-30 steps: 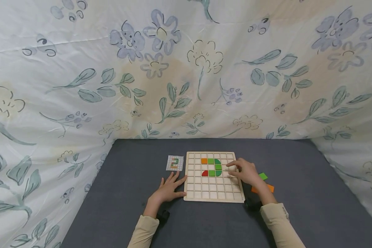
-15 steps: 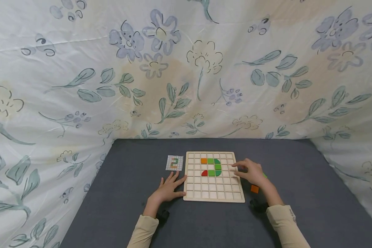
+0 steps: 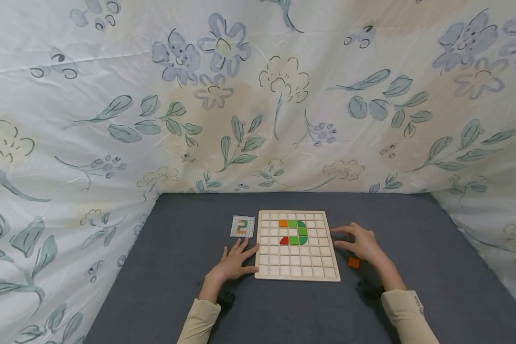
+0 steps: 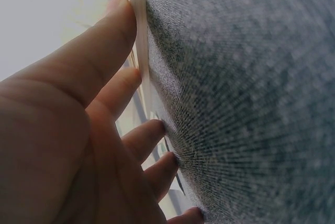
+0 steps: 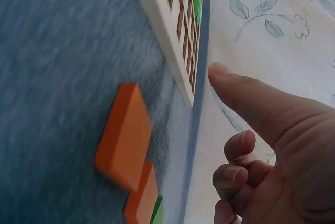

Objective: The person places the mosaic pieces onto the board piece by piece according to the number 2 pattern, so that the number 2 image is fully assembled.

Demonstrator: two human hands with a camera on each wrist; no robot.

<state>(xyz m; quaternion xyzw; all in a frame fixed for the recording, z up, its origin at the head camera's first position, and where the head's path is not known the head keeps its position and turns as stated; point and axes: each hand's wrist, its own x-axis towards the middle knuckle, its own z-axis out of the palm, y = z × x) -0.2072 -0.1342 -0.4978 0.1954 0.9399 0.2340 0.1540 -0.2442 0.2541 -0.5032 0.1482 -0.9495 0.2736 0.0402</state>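
A wooden grid board [image 3: 284, 261] lies on the dark cloth. In its cells sit an orange square tile [image 3: 283, 223], several green tiles [image 3: 303, 231] and a red quarter-round tile [image 3: 284, 240]. My left hand [image 3: 232, 263] rests at the board's left side, fingers spread, thumb and index finger touching the edge. Just off the right edge hovers my right hand [image 3: 363, 243], fingers loosely bent and holding nothing. Beneath it in the right wrist view are an orange tile [image 5: 125, 135], a second orange tile [image 5: 142, 195] and a sliver of a green tile [image 5: 157, 211].
A small card [image 3: 242, 226] with a coloured grid pattern lies left of the board. Black wrist devices show under the left wrist [image 3: 227, 300] and right wrist [image 3: 371, 289]. Floral fabric [image 3: 241, 95] hangs behind and at the sides of the dark table cloth [image 3: 198, 215].
My right hand has drawn back rightward from over the board to beside its right edge, now covering the loose green tile. The left hand and the tiles on the board stay put.
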